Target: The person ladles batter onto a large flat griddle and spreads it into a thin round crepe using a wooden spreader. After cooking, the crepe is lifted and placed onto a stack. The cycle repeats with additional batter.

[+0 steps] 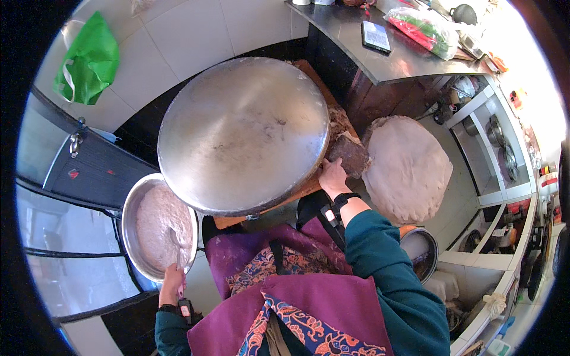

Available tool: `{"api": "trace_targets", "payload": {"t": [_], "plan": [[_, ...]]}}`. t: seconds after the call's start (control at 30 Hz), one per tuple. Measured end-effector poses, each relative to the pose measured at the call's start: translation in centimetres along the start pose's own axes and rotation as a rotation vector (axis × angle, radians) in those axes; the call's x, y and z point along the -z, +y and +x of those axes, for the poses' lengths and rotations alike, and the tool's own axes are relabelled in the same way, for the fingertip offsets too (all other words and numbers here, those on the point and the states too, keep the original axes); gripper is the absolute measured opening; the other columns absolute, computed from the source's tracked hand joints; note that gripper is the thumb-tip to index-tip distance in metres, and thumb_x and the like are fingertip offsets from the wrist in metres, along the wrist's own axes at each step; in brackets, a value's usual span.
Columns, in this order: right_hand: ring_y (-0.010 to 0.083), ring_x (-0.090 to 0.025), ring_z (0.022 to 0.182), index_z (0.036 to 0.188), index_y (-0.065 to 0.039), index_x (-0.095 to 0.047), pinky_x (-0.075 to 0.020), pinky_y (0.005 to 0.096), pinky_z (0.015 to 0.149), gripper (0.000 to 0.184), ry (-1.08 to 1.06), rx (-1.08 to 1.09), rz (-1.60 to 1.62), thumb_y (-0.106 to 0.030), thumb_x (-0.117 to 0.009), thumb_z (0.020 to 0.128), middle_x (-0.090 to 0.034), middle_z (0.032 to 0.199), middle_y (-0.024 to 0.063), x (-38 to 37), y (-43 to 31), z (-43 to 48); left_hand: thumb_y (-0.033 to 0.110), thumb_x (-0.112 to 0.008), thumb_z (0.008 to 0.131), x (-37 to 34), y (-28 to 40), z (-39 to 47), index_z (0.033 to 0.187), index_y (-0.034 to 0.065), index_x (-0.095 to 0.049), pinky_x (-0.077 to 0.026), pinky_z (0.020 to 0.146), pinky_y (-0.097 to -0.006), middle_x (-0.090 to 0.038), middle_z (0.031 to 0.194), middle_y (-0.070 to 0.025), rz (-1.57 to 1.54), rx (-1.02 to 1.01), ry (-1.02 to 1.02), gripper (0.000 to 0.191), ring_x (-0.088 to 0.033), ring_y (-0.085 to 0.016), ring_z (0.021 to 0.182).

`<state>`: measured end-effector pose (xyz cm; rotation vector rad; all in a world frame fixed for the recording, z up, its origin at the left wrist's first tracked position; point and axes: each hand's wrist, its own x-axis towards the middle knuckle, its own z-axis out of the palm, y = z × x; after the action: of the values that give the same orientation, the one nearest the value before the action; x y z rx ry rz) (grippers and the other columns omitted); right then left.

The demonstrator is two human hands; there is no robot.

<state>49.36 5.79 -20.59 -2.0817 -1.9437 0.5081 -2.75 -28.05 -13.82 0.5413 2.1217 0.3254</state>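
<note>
My left hand (pixel 173 282) grips the handle of a metal ladle (pixel 177 249), whose head is sunk in pinkish-beige batter (pixel 156 222). The batter fills much of a steel basin (pixel 127 236) at the left. Before me lies a large round metal griddle (pixel 245 133), its surface bare with a few dark marks. My right hand (pixel 334 176) is at the griddle's right edge, touching a dark, flat, brown block or pad (pixel 351 155); whether the fingers hold it is unclear. Right of it rises a stack of thin, pale round flatbreads (pixel 407 164).
A wooden board (pixel 285 198) extends beneath the griddle. A dark counter (pixel 329 26) at the upper right holds a phone (pixel 375 36) and a plastic-wrapped bundle (pixel 423 33). A bucket (pixel 418 251) stands near my right arm. Tiled shelves (pixel 494 262) hold pots. A green bag (pixel 91 62) hangs at the left.
</note>
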Motion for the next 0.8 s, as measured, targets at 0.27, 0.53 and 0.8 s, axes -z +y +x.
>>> {"api": "trace_targets", "payload": {"t": [0.27, 0.53, 0.8], "plan": [[0.0458, -0.064, 0.092, 0.113, -0.009, -0.061, -0.0526, 0.0507, 0.08, 0.028, 0.005, -0.014, -0.068, -0.018, -0.06, 0.087, -0.061, 0.102, 0.0251, 1.0, 1.0, 0.8, 0.008, -0.047, 0.093, -0.4, -0.6, 0.3, 0.094, -0.0006, -0.053, -0.045, 0.039, -0.0368, -0.054, 0.063, -0.0083, 0.013, -0.034, 0.012, 0.01, -0.053, -0.02, 0.046], [0.0417, -0.066, 0.088, 0.116, -0.017, -0.062, -0.0553, 0.0477, 0.074, 0.03, 0.033, 0.212, -0.173, -0.014, -0.057, 0.087, -0.059, 0.104, 0.0244, 0.0, 1.0, 1.6, 0.007, -0.047, 0.093, -0.6, 0.3, -0.5, 0.095, -0.0007, -0.052, -0.045, 0.039, -0.0373, -0.052, 0.062, -0.0079, -0.038, 0.005, 0.004, 0.01, -0.053, -0.02, 0.045], [0.0451, -0.063, 0.092, 0.109, -0.013, -0.066, -0.0545, 0.0505, 0.078, 0.023, 0.085, 0.041, 0.02, -0.015, -0.062, 0.087, -0.06, 0.098, 0.0284, -0.5, 1.0, 0.5, 0.007, -0.048, 0.093, -0.6, -0.1, 0.3, 0.101, -0.0006, -0.051, -0.045, 0.039, -0.0372, -0.052, 0.064, -0.0084, -0.044, 0.024, 0.009, 0.012, -0.053, -0.02, 0.046]]}}
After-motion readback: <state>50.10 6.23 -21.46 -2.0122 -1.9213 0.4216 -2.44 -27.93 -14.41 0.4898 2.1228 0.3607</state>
